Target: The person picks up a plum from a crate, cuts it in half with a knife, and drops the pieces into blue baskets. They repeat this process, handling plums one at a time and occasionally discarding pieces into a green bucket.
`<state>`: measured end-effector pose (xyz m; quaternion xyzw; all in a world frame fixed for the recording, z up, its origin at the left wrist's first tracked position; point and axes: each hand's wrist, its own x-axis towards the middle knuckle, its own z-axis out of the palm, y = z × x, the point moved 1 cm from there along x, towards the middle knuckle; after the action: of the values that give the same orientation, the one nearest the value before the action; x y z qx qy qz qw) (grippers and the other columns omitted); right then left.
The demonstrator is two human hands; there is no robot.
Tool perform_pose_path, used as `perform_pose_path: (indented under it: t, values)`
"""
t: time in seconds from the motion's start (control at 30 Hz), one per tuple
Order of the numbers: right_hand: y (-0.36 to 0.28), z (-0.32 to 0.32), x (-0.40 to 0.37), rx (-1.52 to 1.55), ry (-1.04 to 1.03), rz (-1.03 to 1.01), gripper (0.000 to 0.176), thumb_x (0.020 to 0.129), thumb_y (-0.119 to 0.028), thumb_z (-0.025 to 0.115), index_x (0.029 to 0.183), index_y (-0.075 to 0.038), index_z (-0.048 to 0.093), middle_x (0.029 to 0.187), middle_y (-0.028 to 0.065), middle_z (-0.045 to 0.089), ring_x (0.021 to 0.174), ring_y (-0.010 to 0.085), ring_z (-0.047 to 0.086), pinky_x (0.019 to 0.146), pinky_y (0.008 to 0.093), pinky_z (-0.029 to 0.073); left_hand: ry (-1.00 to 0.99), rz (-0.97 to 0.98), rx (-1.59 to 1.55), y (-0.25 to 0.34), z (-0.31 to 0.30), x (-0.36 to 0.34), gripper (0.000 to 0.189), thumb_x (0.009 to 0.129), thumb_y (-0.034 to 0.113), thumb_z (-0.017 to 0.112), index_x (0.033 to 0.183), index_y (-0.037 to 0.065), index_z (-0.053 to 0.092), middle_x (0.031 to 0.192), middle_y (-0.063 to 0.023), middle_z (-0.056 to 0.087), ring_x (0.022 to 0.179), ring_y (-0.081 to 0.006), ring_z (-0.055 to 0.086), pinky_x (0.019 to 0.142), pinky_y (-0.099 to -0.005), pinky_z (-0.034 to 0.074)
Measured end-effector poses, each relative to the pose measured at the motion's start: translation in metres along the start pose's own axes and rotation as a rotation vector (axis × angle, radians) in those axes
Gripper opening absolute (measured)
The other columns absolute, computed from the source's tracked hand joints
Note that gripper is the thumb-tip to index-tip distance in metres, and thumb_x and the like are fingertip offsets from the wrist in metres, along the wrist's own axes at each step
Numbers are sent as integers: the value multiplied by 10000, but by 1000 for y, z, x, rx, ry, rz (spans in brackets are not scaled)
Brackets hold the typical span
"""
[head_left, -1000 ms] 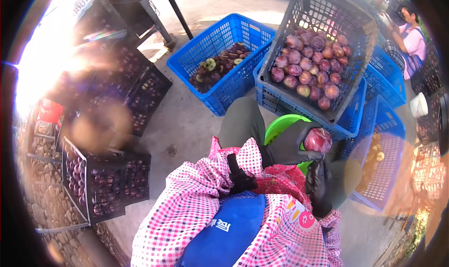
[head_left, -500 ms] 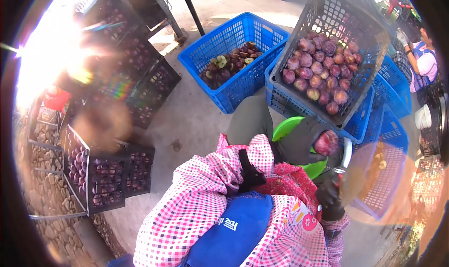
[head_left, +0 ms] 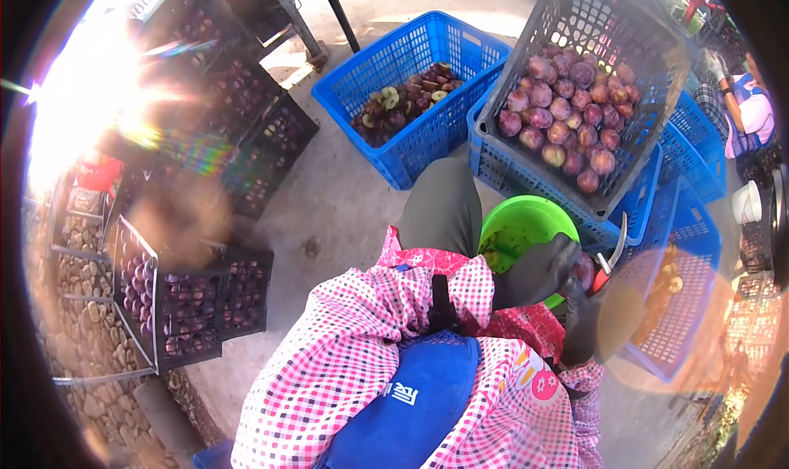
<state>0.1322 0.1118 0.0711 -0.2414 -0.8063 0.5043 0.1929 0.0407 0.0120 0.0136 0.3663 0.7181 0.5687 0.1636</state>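
My left hand (head_left: 538, 272), in a dark glove, reaches over the rim of a bright green bucket (head_left: 559, 208). Its fingers close around a purple-red plum (head_left: 583, 270). Just below and to the right, my gloved right hand (head_left: 580, 317) grips a curved knife (head_left: 611, 257) with a red handle, partly hidden by lens glare. The blade curves upward right beside the plum, and the two hands meet there. Small scraps lie inside the bucket, close to my knee.
A black crate (head_left: 503, 152) of whole plums rests tilted on blue crates ahead. Left of it, a blue crate (head_left: 386, 158) holds cut plums. Stacked plum crates (head_left: 193, 304) stand at left. Another blue crate (head_left: 694, 263) is at right; a person (head_left: 752, 111) works beyond.
My left hand has turned and lowered the plum beside the knife, uncovering the green bucket. My right hand has moved up to meet it, and the red handle now shows.
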Motion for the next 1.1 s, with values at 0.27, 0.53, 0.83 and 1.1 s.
perform_pose_path:
  t: [0.27, 0.53, 0.83, 1.1]
  values:
    - [25, 5, -6, 193, -200, 126, 555, 798, -81, 752, 1292, 21, 519, 991, 75, 649, 867, 172, 630, 799, 319, 525, -416, -684, -717, 2, -23, 0, 477, 1035, 433, 366, 1084, 25, 608, 807, -94, 622, 802, -187, 625, 816, -326, 493]
    - [20, -1, 41, 115, -281, -289, 336, 823, -200, 776, 1049, -7, 618, 902, 118, 671, 817, 191, 644, 718, 337, 507, -188, -609, -1075, -25, -8, -3, 419, 1052, 341, 395, 1275, 27, 559, 1092, -87, 677, 936, -171, 673, 783, -310, 549]
    - [38, 26, 42, 157, 155, -66, 253, 886, -204, 720, 1062, -33, 661, 913, 111, 685, 803, 185, 659, 729, 339, 511, 245, -139, -220, -23, -1, 14, 433, 1062, 340, 351, 1172, -28, 551, 952, -136, 623, 781, -206, 618, 677, -348, 497]
    - [36, 29, 44, 42, 313, -159, 166, 796, -191, 753, 847, -41, 702, 745, 124, 680, 672, 267, 675, 616, 376, 506, 229, -469, -672, -11, 15, 11, 437, 1055, 382, 309, 994, 40, 575, 769, -92, 600, 622, -186, 596, 547, -324, 470]
